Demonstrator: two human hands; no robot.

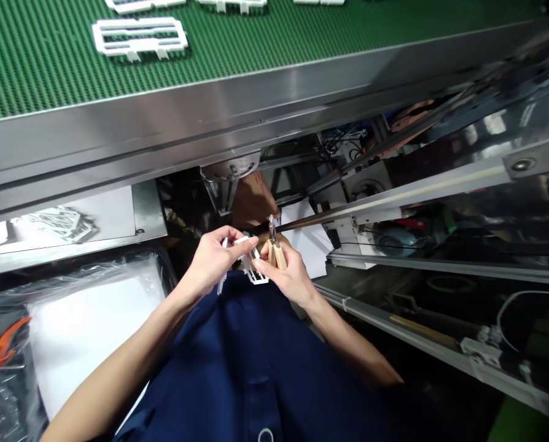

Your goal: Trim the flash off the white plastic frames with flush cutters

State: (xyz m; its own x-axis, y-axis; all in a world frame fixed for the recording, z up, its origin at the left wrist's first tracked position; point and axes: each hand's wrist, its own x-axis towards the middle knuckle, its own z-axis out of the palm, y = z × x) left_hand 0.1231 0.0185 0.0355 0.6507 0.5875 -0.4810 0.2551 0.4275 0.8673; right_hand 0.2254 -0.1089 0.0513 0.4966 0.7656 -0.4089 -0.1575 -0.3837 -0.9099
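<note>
Close to my body, my left hand pinches a slotted white plastic frame between thumb and fingers. A second thin white strip hangs down beside those fingers; whether it belongs to the same piece I cannot tell. My right hand is closed around a pair of nippers with pale yellow handles, their metal jaws pointing away from me. The right thumb also rests against the white frame. The jaws are apart from the frame.
A green ribbed conveyor belt with a metal edge runs across the front, carrying several white frames. White parts lie on a metal shelf at left. Below is a plastic-lined bin with an orange-handled tool. Metal rails cross at right.
</note>
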